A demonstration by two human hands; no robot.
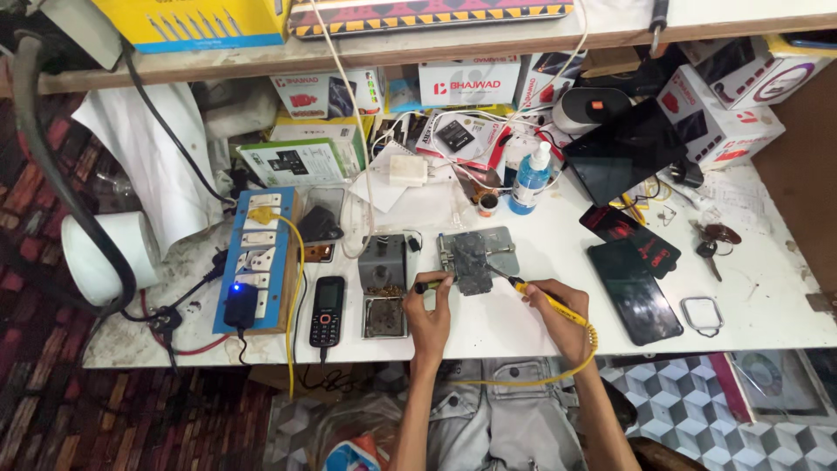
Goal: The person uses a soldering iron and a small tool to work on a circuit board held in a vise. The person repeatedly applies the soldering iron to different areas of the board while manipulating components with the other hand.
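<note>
We are pinching a small yellow-handled tool (432, 285) in our left hand (429, 316) and gripping the soldering iron (547, 303) in our right hand (558, 316), its tip touching the fragile circuit board (472, 259) clamped on the white surface (523, 323); fingers closed around slim, light handles.

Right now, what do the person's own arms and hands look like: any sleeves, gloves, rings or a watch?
Both forearms are bare from the bottom edge of the picture up to the wrists, with no sleeves in view. The left hand and the right hand wear no gloves. No watch, bracelet or ring shows on either, though the fingers are too small to rule out a thin ring.
</note>
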